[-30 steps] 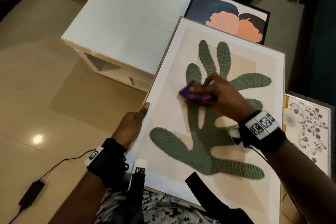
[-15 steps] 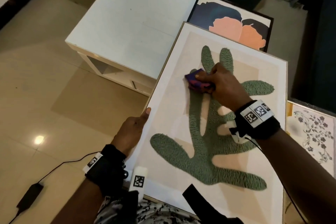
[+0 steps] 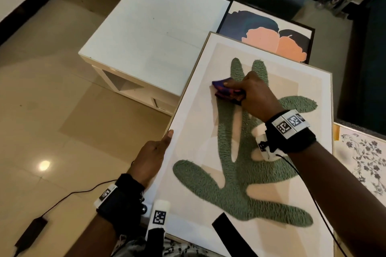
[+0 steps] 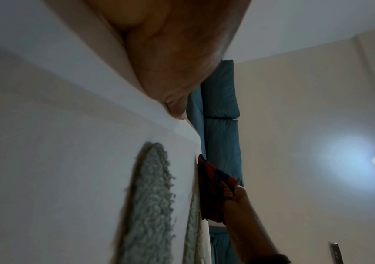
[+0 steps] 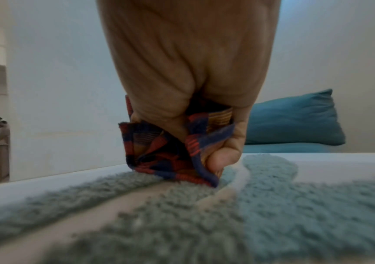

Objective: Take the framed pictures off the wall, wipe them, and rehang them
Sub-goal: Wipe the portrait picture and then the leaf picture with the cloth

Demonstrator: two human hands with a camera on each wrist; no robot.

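Picture [image 3: 261,173], green tufted hand motif, pale frame, lying face-up across the person's lap at 6 o'clock. Right hand [image 3: 257,94] clenched round a folded red-blue cloth [image 3: 226,91], pressing it at the motif's 11 o'clock. Left hand [image 3: 152,158] gripping the frame's 9 o'clock edge. Risk, as judged: cloth snagging the tufts; frame sliding off if that grip slackens. Containers: none visible.

Dim warm indoor light, glare spot on the floor tiles [image 3: 44,165] (wrist views soft, blurred, edge-warped)
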